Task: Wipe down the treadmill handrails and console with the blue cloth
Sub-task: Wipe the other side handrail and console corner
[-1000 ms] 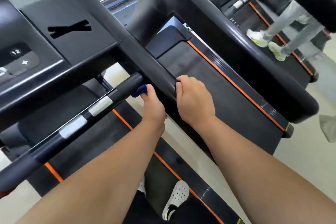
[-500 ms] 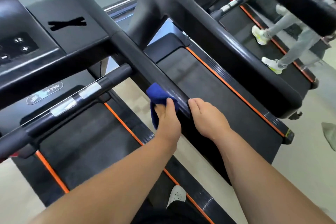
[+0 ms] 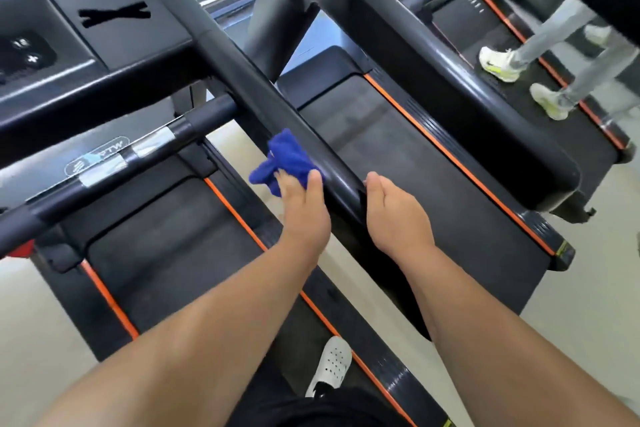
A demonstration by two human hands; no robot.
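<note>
The handrail (image 3: pixel 263 97) is a long, smooth, shiny black bar that runs from the upper middle of the frame down to the middle. The blue cloth (image 3: pixel 289 161) is soft and fuzzy and all bunched up. It sits in the middle of the frame, pressed on the left side of the handrail. The left hand (image 3: pixel 303 215) holds the cloth, with the thumb on top and the fingers tucked into the cloth. That arm reaches up from the lower left.

The right hand (image 3: pixel 394 218) is just beside the left hand, on the other side of the handrail. Its thumb touches the bar. Its fingers are hidden, so I cannot tell if it grips the bar.

The console (image 3: pixel 138 45) in the upper left is flat and dark grey, with a black tape cross on it. A thin round bar (image 3: pixel 145 149) with silver patches is at the left. The belt (image 3: pixel 398 149) is rough and black with orange lines. A white shoe (image 3: pixel 330 367) with small holes is at the bottom
</note>
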